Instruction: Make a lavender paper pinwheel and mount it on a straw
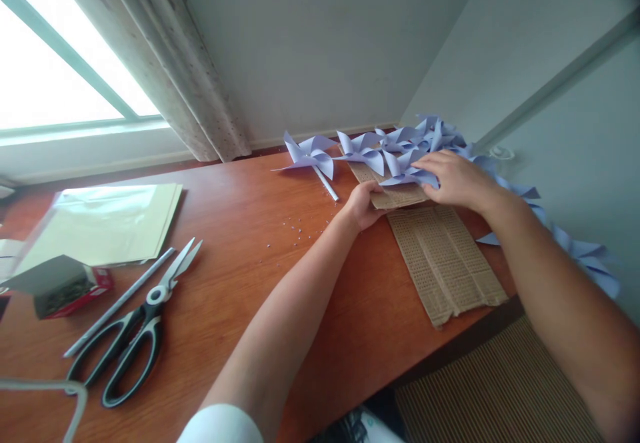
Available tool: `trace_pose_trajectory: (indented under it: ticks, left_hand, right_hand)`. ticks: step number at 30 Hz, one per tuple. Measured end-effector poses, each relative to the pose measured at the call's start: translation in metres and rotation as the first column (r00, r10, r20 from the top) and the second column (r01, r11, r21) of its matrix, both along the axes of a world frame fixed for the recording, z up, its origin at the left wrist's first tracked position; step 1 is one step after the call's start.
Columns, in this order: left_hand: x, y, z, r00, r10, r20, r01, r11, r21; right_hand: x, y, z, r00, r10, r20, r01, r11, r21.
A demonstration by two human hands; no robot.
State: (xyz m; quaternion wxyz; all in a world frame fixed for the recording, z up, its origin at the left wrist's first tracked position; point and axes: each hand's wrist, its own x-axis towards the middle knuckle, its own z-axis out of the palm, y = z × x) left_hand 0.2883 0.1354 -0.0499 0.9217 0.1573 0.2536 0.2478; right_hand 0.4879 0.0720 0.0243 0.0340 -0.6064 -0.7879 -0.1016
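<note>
My left hand (366, 204) grips the near edge of a brown cardboard piece (401, 196), thumb on top and the other fingers hidden below. Over the same cardboard, my right hand (453, 177) has its fingers curved on a lilac paper pinwheel (407, 168) and pinches its blades. Behind it on the cardboard lies another lilac pinwheel (361, 151). Left of the cardboard, a pinwheel on a paper stick (309, 153) rests on the table. A second cardboard piece (447, 263) lies flat nearer to me.
More pinwheels (435, 133) crowd the back right corner and the right side. At left are scissors (145, 336) with open blades, a rolled paper stick (120, 301), a small open box (70, 289) and pale sheets in a clear sleeve (100, 219). Paper bits dot the table (240, 229).
</note>
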Motion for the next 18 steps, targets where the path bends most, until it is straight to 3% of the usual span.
trace_pose_trajectory:
  ticks: [4,11,18]
  left_hand:
    - [0.001,-0.001,0.002,1.0,0.014,-0.015,-0.014,1.0,-0.003]
    - [0.006,0.0,0.002,0.998,0.025,-0.066,-0.023,1.0,0.017]
    - [0.004,-0.003,0.014,0.989,0.043,-0.141,-0.029,0.995,0.098]
  right_hand:
    - [-0.011,-0.031,-0.006,0.996,0.031,-0.083,-0.016,0.985,0.173]
    - [-0.029,-0.052,-0.038,0.988,0.061,0.141,-0.083,0.985,0.152]
    - [-0.022,-0.046,-0.043,0.978,0.06,0.2,-0.077,0.994,0.075]
